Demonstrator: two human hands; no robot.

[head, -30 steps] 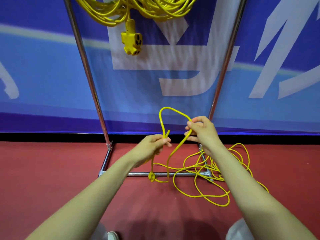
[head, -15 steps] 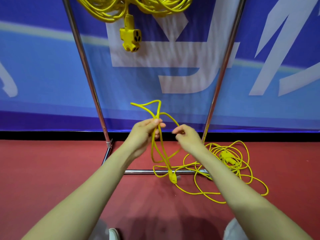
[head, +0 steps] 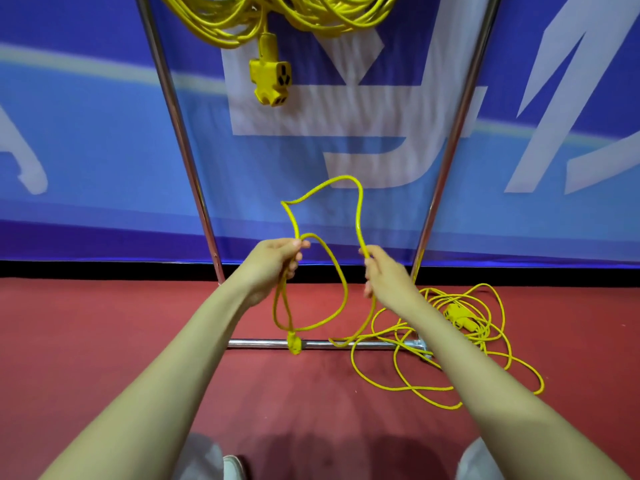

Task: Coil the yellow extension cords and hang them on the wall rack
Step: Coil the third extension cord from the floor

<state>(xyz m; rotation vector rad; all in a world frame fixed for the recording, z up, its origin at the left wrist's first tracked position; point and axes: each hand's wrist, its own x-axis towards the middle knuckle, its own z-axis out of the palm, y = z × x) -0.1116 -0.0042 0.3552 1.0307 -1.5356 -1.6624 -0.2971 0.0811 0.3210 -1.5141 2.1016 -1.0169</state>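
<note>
— How far along?

— Early on this cord [head: 361,202]. Yellow coils [head: 242,26] hang on the rack [head: 180,133] above you, with a socket block [head: 272,83] dangling under them, so that part looks done. The cord you hold is barely begun. Most of it lies in a loose heap [head: 485,329] on the floor [head: 104,341], over the right end of the base bar [head: 263,344].

— And the hands?

— Your left hand [head: 273,261] has its fingers curled round the gathered strands. One loop hangs from it, and the plug [head: 293,342] dangles down at the bar. Your right hand [head: 384,275] grips the cord a little apart, and a second loop arches between the two.

— Counts?

— Two loops made and one cord in work. Two blocks: the hung one and a floor block [head: 457,315] in the heap. You cannot tell how many cords are hung, because the frame's top edge cuts the coils off. Left to do, by my reckoning: gather the heap loop by loop, then hang it.
</note>
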